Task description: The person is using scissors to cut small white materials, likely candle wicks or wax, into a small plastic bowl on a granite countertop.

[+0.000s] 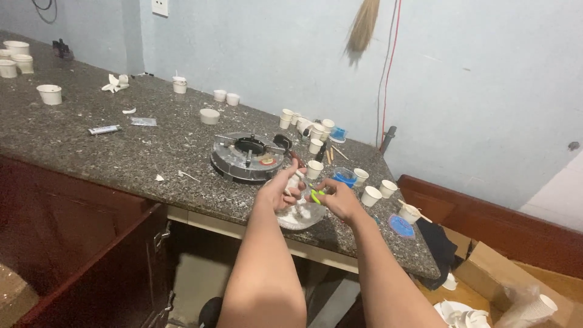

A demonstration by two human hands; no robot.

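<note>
My left hand (280, 189) is closed around a small white object (295, 181) held over a clear shallow bowl (302, 217) at the counter's front edge. My right hand (339, 198) grips a small bright green tool (316, 195) and holds it against the white object. White bits lie in the bowl. Just behind my hands sits a round grey turntable-like tray (248, 157) with tools on it.
The speckled granite counter (121, 146) carries several small white cups (370, 195), a blue lid (401, 225), a blue container (345, 177), a tube (104, 129) and white scraps. A brown cabinet door (103, 267) stands open at lower left. A cardboard box (504, 285) sits at lower right.
</note>
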